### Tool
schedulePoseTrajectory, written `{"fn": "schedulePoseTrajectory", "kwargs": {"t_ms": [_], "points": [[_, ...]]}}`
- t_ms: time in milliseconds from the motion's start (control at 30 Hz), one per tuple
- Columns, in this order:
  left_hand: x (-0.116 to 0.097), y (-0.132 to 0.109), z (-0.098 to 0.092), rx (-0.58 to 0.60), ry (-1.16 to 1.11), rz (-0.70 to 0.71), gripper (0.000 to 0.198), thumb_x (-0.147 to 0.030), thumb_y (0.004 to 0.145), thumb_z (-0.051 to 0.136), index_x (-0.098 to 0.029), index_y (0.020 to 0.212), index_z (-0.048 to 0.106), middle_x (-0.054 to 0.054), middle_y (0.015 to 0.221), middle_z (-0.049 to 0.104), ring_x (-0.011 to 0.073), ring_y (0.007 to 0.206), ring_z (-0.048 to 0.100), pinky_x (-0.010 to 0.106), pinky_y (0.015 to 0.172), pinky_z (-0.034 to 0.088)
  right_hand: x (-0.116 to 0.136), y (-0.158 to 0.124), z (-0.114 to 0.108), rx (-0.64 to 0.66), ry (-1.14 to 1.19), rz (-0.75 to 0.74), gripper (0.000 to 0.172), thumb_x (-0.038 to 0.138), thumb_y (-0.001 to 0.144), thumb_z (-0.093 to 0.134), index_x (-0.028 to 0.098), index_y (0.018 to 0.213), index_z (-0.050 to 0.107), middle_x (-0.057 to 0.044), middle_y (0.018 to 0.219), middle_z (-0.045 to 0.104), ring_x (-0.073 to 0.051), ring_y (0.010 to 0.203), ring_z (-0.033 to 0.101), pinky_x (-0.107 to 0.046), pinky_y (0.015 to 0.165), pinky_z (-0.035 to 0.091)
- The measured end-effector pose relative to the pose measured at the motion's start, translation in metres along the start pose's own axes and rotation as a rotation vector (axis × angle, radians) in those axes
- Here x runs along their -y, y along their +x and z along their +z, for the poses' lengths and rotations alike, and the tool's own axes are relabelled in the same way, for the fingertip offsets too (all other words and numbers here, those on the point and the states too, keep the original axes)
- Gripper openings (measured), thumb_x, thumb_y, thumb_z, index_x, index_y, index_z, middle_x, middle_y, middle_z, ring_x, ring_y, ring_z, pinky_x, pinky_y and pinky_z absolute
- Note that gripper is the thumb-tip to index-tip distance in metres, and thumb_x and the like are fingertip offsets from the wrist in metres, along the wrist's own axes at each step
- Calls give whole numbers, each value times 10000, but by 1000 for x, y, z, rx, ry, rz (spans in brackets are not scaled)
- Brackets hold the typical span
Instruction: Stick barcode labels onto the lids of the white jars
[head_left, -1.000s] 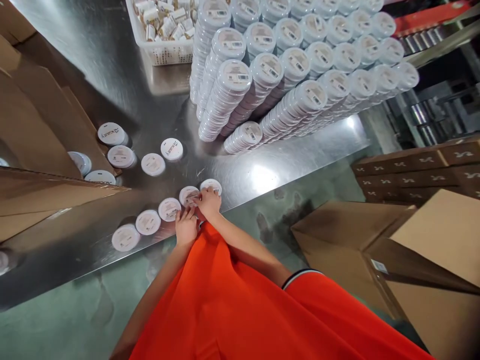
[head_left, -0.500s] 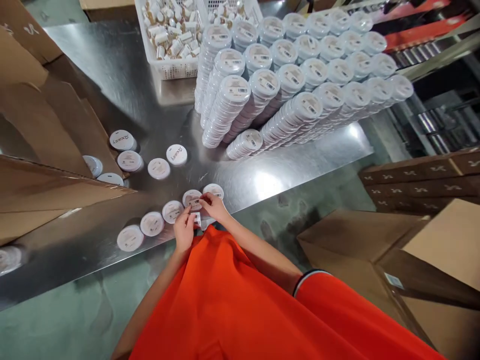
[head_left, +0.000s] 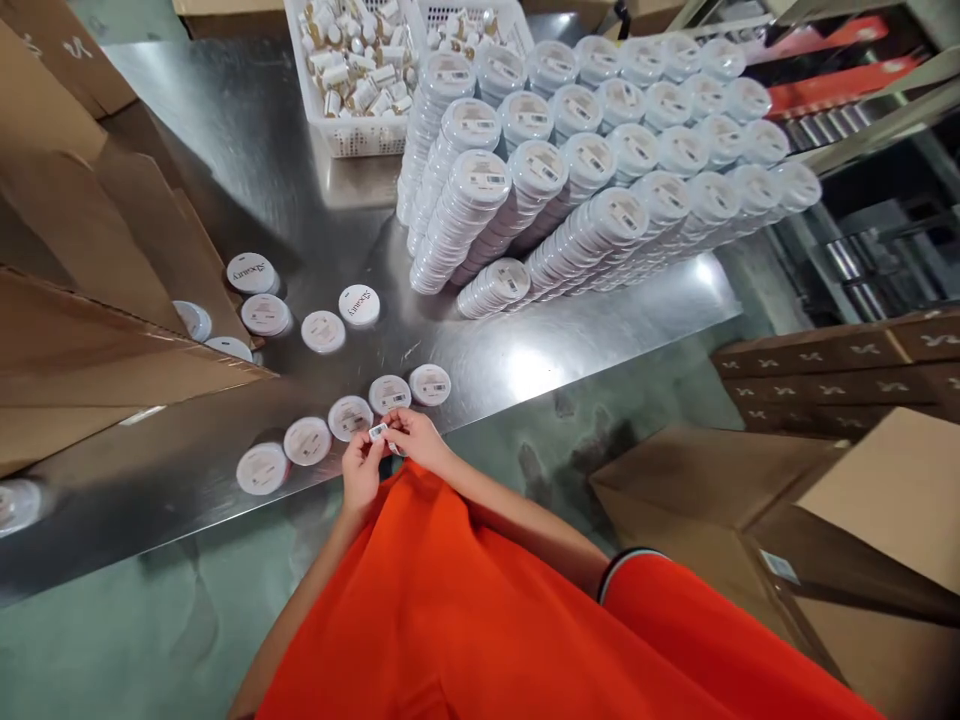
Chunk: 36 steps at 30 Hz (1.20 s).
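Both hands meet at the near edge of the metal table (head_left: 480, 385), in front of a row of round white jars (head_left: 307, 441). My left hand (head_left: 361, 472) pinches a small white label strip (head_left: 379, 432) with dark print. My right hand (head_left: 415, 438) is closed on the same strip from the other side, and part of the strip hangs below the fingers. Just beyond my right hand lie two jars of the row, the rightmost one (head_left: 430, 385) with a barcode label on top. More jars (head_left: 323, 331) lie farther back on the left.
Tall stacks of white jars (head_left: 540, 170) fill the table's back right. Behind them stand white baskets (head_left: 360, 138) of small bottles. An open carton (head_left: 135, 350) is at the left. Another open carton (head_left: 675, 480) and stacked brown boxes (head_left: 832, 385) are at the right.
Both hands have drawn back from the jar row towards my body, with the label strip now between them. The jar that my right fingers touched shows its printed label more fully.
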<state>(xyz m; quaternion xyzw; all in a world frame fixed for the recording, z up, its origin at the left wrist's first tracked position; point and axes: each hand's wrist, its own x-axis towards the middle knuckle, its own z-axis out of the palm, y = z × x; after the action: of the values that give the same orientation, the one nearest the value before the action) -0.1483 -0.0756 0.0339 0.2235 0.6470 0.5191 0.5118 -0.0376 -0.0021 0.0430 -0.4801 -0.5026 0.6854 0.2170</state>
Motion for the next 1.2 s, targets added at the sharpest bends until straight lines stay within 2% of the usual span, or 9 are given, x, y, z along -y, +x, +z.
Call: {"fn": "schedulePoseTrajectory", "kwargs": {"t_ms": [133, 300, 533, 633, 700, 767, 867, 967, 1200], "points": [[2, 1, -6, 19, -42, -4, 418, -572, 705, 712, -185, 712, 557, -1, 700, 633, 138, 646, 609, 295, 680, 536, -2, 0, 5, 35, 92, 96, 199, 282, 724, 681, 188, 878, 598, 67, 597, 570, -98, 489, 518, -225, 498, 432], [-1, -2, -13, -25, 1, 0, 421, -578, 704, 704, -184, 665, 561, -7, 658, 608, 141, 635, 592, 296, 675, 534, -5, 2, 14, 13, 139, 167, 151, 282, 707, 691, 180, 790, 617, 52, 600, 598, -86, 453, 497, -223, 476, 429], [3, -2, -26, -137, 283, 11, 481, -575, 777, 608, -200, 511, 467, -27, 496, 516, 118, 519, 484, 241, 530, 394, -15, 5, 28, -139, -223, -29, 134, 316, 761, 662, 192, 710, 660, 16, 696, 650, -132, 658, 582, -246, 644, 457], [8, -2, -37, -200, 423, 27, 496, -546, 814, 575, -215, 474, 430, -36, 451, 457, 123, 491, 463, 249, 507, 361, -17, 15, 30, -212, -351, -50, 129, 305, 795, 650, 194, 744, 688, -4, 756, 660, -146, 713, 586, -261, 699, 460], [12, -2, -44, -204, 527, 107, 466, -493, 850, 549, -222, 486, 445, -7, 512, 553, 160, 581, 568, 272, 596, 438, -17, 25, 31, -247, -434, -27, 126, 289, 816, 640, 189, 775, 704, -18, 795, 658, -154, 739, 585, -275, 732, 459], [17, -2, -50, -133, 662, 264, 405, -422, 877, 525, -223, 526, 493, 61, 772, 720, 226, 855, 679, 353, 833, 497, -16, 35, 32, -262, -561, 11, 120, 284, 828, 648, 191, 811, 723, -36, 857, 654, -168, 798, 584, -293, 774, 451], [23, 1, -55, 37, 848, 454, 287, -310, 886, 517, -221, 617, 564, 124, 1219, 701, 293, 1209, 603, 500, 1129, 327, -14, 44, 36, -259, -723, 97, 138, 296, 851, 654, 199, 879, 747, -63, 957, 645, -202, 911, 573, -327, 820, 429], [29, 4, -56, 92, 915, 457, 190, -245, 869, 544, -215, 693, 607, 144, 1289, 667, 327, 1254, 576, 560, 1168, 255, -12, 46, 42, -262, -789, 150, 171, 312, 869, 644, 189, 910, 755, -85, 1018, 635, -235, 984, 552, -359, 845, 408], [31, 6, -58, 117, 1004, 440, 191, -221, 878, 544, -200, 721, 650, 153, 1290, 665, 337, 1259, 577, 590, 1168, 250, -4, 46, 50, -238, -893, 225, 207, 357, 897, 617, 232, 974, 761, -86, 1116, 622, -260, 1079, 518, -386, 891, 389]]}}
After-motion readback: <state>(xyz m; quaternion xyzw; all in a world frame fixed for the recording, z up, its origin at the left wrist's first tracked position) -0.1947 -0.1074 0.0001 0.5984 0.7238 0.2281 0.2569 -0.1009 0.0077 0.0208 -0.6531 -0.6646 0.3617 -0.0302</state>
